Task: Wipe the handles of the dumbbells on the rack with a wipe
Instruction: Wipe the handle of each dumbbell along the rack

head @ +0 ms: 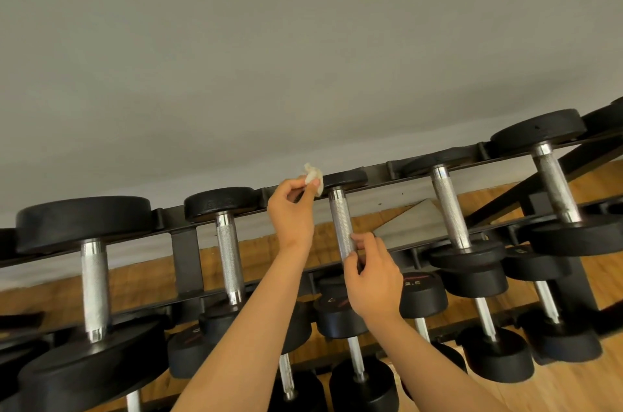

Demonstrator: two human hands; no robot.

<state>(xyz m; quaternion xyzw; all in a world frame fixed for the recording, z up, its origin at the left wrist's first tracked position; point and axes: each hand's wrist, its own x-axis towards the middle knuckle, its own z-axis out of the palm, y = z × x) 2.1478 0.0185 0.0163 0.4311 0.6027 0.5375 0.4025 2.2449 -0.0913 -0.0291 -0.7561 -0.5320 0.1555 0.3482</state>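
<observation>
knurled steel: the handle (341, 222) of the small dumbbell (347, 177) at centre frame, on the upper tier of the rack (183, 243), looks to be the one in hand. the wipe (313, 176) is not on it yet. it sits just up and left of the handle's upper end, a small crumpled white wad pinched between thumb and fingertips of the left hand (292, 212). the right hand (374, 276) has thumb and fingers closed lightly round the handle's lower end, i'd guess to steady or turn it. risks as i judge them: the wad is tiny and held only at the tips, so a firm rub over the knurling could snag it and pull it free, dropping it behind the rack by the grey wall (236, 57). the right hand's fingers cover the lower stretch of steel, so that part may go unwiped unless the grip shifts. twisting the bar could roll the dumbbell in its cradle and nip a finger against the rail. writing: "2.5" in pale digits on the end of a lower-tier dumbbell (418, 293) just right of the right hand, with a reddish scrawl above it that i cannot read. the head (337, 313) left of it carries a similar red mark, also illegible. nothing else readable.
</observation>
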